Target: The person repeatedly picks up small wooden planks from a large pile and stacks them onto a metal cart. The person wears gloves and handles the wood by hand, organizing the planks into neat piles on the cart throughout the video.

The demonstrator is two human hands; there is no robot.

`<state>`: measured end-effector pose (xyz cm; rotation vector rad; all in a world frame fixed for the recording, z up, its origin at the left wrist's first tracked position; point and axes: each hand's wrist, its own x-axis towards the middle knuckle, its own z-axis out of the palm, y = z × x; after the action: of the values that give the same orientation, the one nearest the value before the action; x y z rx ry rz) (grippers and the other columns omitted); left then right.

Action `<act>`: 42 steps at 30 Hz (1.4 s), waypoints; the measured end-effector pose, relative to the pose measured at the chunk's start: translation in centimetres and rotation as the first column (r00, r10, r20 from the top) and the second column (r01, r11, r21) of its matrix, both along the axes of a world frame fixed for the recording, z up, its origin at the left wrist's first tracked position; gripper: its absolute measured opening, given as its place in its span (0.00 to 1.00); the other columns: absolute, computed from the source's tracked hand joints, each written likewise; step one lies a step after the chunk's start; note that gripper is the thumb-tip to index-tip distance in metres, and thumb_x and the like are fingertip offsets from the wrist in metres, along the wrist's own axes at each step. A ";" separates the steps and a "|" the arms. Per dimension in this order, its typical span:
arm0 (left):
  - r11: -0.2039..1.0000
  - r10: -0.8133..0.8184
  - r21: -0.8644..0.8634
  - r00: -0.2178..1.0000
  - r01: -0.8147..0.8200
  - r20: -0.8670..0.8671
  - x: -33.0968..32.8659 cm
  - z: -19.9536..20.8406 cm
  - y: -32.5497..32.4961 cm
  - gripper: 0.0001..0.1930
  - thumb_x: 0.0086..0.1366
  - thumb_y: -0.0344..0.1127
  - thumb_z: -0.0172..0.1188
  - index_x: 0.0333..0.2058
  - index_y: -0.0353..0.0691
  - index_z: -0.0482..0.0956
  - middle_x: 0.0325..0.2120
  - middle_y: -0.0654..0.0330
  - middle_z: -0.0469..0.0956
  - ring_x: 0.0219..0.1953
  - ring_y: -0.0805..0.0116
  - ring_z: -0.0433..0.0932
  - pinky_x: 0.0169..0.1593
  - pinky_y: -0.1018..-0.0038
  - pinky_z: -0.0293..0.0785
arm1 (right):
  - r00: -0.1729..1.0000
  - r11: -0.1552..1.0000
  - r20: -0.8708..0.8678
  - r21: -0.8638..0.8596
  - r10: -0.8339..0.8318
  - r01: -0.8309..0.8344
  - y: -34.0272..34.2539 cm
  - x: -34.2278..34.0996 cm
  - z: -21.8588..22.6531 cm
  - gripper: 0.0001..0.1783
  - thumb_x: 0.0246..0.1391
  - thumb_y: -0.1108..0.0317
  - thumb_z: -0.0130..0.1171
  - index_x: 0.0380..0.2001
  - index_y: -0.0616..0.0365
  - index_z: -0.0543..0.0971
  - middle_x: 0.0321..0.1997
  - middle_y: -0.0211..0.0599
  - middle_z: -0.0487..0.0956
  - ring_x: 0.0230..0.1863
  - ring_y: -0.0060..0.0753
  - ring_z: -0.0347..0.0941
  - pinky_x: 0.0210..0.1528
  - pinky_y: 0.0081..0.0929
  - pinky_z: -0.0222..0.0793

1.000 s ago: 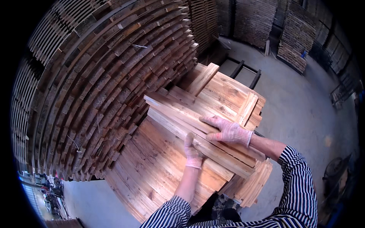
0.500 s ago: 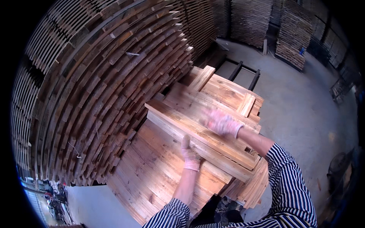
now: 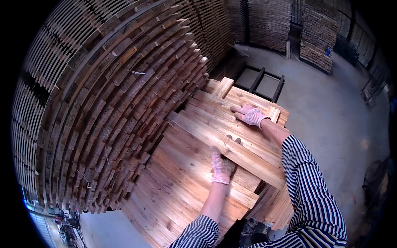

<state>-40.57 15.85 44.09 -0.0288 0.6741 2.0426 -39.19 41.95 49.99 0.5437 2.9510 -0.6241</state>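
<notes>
My left hand (image 3: 222, 168), in a pinkish knit glove, grips the near edge of a long wooden board (image 3: 227, 146), thumb on top and the other fingers hidden beneath it. This board lies slantwise over other boards, its far-left end near the tall stack. My right hand (image 3: 251, 115), gloved alike, is farther off with its fingers stretched over the flat-laid boards (image 3: 215, 103), holding nothing that I can see. Below my left hand spreads a layer of pale, reddish planks (image 3: 165, 182) lying side by side.
A tall stack of rough-edged boards (image 3: 103, 111) rises close on the left. Two short crosspieces, one a wooden block (image 3: 223, 87), lie on the far planks. Beyond is a dark metal frame (image 3: 260, 82) on the grey floor (image 3: 322, 111). More lumber stacks (image 3: 316, 39) stand behind.
My right hand has moved farther away and its fingers have spread. The upper of two boards near my left hand no longer lies on top of the other. My left hand shifted slightly right.
</notes>
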 end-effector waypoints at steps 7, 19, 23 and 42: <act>0.979 -0.177 0.146 0.955 0.145 0.239 -1.5 0.5 -0.1 0.57 0.61 0.82 0.51 0.75 0.44 0.54 0.72 0.50 0.60 0.71 0.48 0.62 0.72 0.50 0.64 | 0.987 0.966 0.075 -0.226 0.142 -0.121 -13.3 4.0 9.6 0.41 0.64 0.33 0.48 0.74 0.40 0.66 0.59 0.56 0.73 0.58 0.57 0.73 0.61 0.50 0.72; 0.994 0.111 0.012 0.991 -0.113 0.071 -0.3 1.0 3.9 0.50 0.65 0.71 0.59 0.72 0.38 0.58 0.68 0.49 0.67 0.70 0.50 0.65 0.75 0.54 0.59 | 0.990 0.989 -0.024 -0.059 -0.139 0.137 4.6 -2.3 -0.4 0.26 0.65 0.50 0.52 0.66 0.29 0.75 0.62 0.46 0.76 0.61 0.52 0.74 0.60 0.50 0.71; 1.000 -0.003 -0.002 0.999 0.003 0.051 1.8 2.6 6.6 0.53 0.64 0.73 0.58 0.74 0.38 0.54 0.71 0.47 0.62 0.72 0.50 0.61 0.77 0.51 0.54 | 0.970 0.970 -0.050 -0.063 -0.238 0.235 7.9 -2.8 -3.1 0.21 0.67 0.52 0.49 0.59 0.41 0.78 0.54 0.47 0.81 0.57 0.54 0.79 0.56 0.50 0.74; 0.550 -0.822 -0.395 -0.393 -0.736 -0.411 -3.6 1.4 10.0 0.42 0.75 0.68 0.40 0.77 0.48 0.52 0.77 0.43 0.49 0.79 0.42 0.42 0.79 0.46 0.31 | 0.957 0.966 0.134 -0.002 -0.256 0.258 11.3 0.2 2.6 0.29 0.71 0.41 0.43 0.73 0.21 0.66 0.63 0.48 0.75 0.63 0.52 0.75 0.61 0.48 0.72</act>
<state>-44.15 25.86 45.47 1.5715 2.7875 0.2794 -38.99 53.27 52.58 0.9396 2.7690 -0.6108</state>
